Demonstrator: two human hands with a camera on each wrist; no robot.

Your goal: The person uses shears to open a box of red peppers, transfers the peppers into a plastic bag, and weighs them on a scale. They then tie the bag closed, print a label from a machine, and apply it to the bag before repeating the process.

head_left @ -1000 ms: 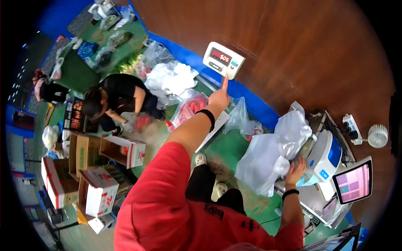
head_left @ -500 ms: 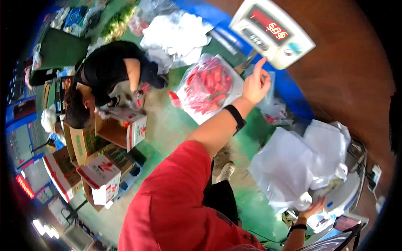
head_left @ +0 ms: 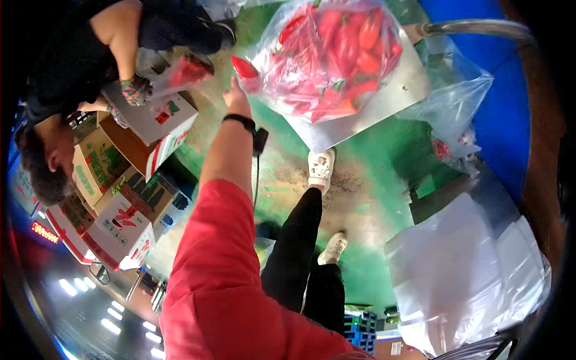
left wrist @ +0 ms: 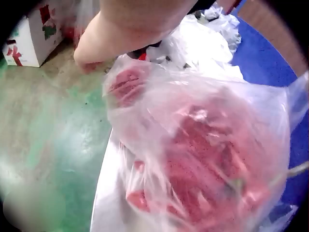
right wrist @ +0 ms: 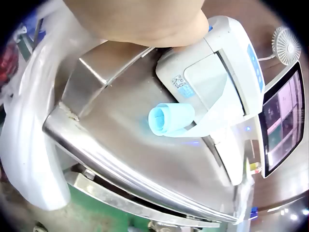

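A clear plastic bag of red peppers [head_left: 336, 57] lies on the metal scale platform [head_left: 393, 102], with the display pole leaning in at the upper right. My left hand [head_left: 237, 102] is at the bag's left side, one finger extended up beside a red pepper [head_left: 245, 68] at its edge. In the left wrist view the hand [left wrist: 130, 34] passes above the bag, its fingers blurred. My right hand [right wrist: 145, 21] shows only in part in the right wrist view, over a metal scale pan [right wrist: 130, 116] beside a white label printer [right wrist: 207, 72]. A curled light-blue label strip [right wrist: 171, 118] hangs from the printer.
Another person [head_left: 114, 54] in black bends over open cartons [head_left: 120, 222] at left, near a small bag of red produce [head_left: 186, 72]. White plastic bags [head_left: 450, 270] hang at right. A touchscreen [right wrist: 285, 121] and a small fan [right wrist: 286, 46] stand beyond the printer.
The head view has swung down toward the floor and bag. My left hand has left the scale's display and moved to the bag's left edge. Display and right hand have dropped out of the head view.
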